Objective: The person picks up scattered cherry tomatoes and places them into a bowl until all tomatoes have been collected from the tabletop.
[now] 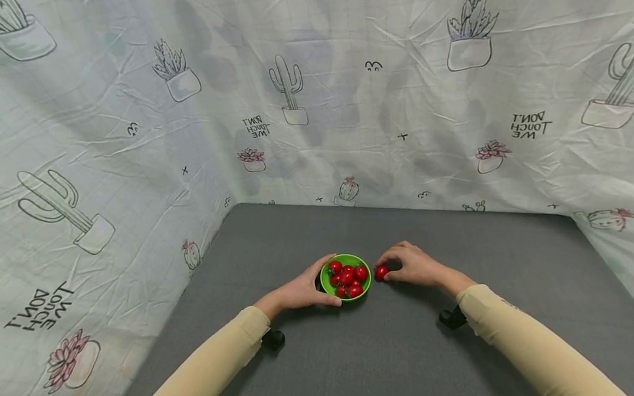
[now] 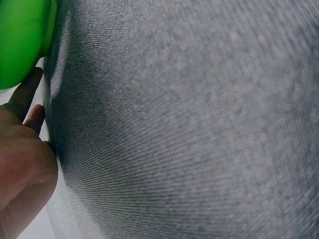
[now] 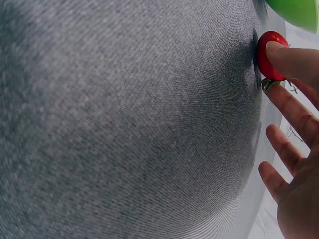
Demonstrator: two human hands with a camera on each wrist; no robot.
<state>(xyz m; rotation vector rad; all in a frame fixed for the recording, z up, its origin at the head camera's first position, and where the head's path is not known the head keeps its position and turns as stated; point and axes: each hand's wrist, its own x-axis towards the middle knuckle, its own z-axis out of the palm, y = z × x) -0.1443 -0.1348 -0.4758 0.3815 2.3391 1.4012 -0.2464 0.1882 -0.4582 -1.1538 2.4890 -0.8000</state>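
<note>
A green bowl full of small red tomatoes with green stems stands near the middle of the table. Around its left side curve the thumb and fingers of my left hand, gripping it. In the left wrist view the bowl's outer wall shows at the upper left, fingers against its underside. Just right of the bowl, my right hand pinches a single red tomato between thumb and fingers. The right wrist view shows that tomato low at the table surface, its stem toward the fingers, the other fingers spread.
A dark grey cloth covers the table. Behind it and along the left hangs a pale curtain printed with cacti and mirrored lettering. A black wrist mount sits under the left sleeve, and another under the right.
</note>
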